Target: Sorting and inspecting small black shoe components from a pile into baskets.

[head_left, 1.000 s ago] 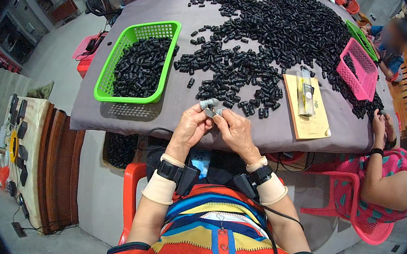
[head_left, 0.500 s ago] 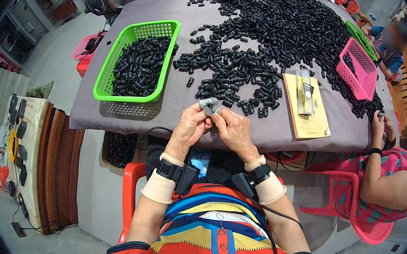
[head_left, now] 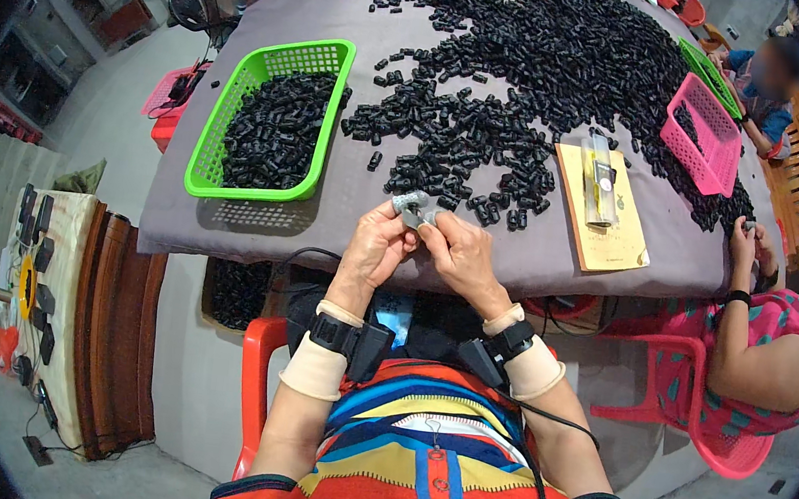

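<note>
Near the table's front edge my left hand and my right hand meet, both with fingers closed in a pinch. Between the fingertips is a small dark part, mostly covered; it resembles the black plastic pieces nearby. A greyish flat bit shows at the right fingertips, too small to name. Grey wrapping covers some fingertips of both hands. Just beyond the hands lie many loose short black cylindrical pieces. To the left stands a green basket filled with similar pieces.
A yellow pad with a clear plastic case on it lies to the right. Beyond are a pink basket and a green one. People sit at the right side and far left. A big black heap covers the far table.
My hands stay in almost the same place, with only a slight shift of the fingers around the small part. The baskets and the pad have not moved.
</note>
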### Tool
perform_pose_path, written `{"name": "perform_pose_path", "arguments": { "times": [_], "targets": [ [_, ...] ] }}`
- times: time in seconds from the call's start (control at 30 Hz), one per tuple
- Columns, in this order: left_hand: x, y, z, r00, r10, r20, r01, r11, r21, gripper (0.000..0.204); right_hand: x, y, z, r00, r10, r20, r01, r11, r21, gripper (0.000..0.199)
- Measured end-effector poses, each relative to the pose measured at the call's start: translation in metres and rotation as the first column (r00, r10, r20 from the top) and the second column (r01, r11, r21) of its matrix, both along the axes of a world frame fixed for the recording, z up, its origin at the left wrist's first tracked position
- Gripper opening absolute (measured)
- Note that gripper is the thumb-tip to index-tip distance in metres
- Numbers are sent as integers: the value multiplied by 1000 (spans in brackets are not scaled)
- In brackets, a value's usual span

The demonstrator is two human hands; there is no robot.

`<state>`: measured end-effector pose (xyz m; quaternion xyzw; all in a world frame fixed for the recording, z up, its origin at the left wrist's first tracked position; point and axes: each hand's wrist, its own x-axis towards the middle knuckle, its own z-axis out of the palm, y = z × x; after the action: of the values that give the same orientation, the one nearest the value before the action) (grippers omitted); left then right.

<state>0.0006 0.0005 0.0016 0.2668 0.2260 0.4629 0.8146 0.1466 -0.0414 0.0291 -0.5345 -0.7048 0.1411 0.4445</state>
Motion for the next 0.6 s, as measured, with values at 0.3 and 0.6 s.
{"name": "perform_pose_path", "arguments": {
  "times": [0.3, 0.6],
  "targets": [
    [1, -3, 7, 1000, 10, -17, -10, 1000, -15, 18, -5, 2, 0, 1000, -17, -12, 17, 999, 27, 18],
    [-22, 7, 64, 885, 290, -366, -211, 947, 241, 22, 8, 1, -16, 886, -76, -458, 2, 987, -159, 24]
  ]
}}
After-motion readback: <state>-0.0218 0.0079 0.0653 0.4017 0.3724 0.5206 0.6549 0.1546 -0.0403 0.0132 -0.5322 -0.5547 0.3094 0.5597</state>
